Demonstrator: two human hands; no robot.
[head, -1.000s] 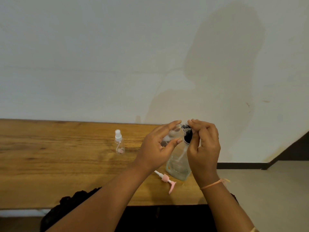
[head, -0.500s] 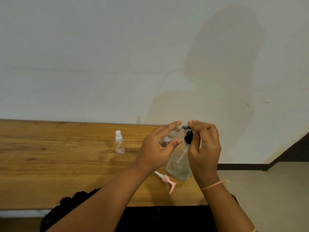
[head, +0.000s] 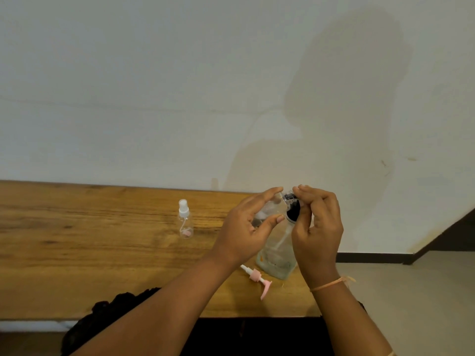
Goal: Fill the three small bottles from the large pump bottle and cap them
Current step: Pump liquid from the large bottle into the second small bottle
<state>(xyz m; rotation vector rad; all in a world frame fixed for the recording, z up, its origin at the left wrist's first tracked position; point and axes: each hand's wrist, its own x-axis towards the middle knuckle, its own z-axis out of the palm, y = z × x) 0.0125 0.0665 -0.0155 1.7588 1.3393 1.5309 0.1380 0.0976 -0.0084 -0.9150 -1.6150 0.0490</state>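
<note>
My left hand (head: pixel 244 227) grips a small clear bottle (head: pixel 267 209) between thumb and fingers, held up above the table. My right hand (head: pixel 318 227) pinches a black cap (head: pixel 292 210) at that bottle's mouth; a thin tube hangs below the cap. The large clear bottle (head: pixel 275 263) stands on the wooden table (head: pixel 77 253) right under both hands, partly hidden by them. Another small clear bottle (head: pixel 185 222) with a white spray top stands upright to the left. No third small bottle shows.
A pink and white pump head (head: pixel 259 278) lies on the table in front of the large bottle, near the front edge. The table ends just right of the large bottle, with floor beyond. A white wall runs along the back. Dark cloth lies at the near edge.
Both hands stay at the small bottle and the black cap. My right fingers have shifted slightly on the cap; nothing else has moved.
</note>
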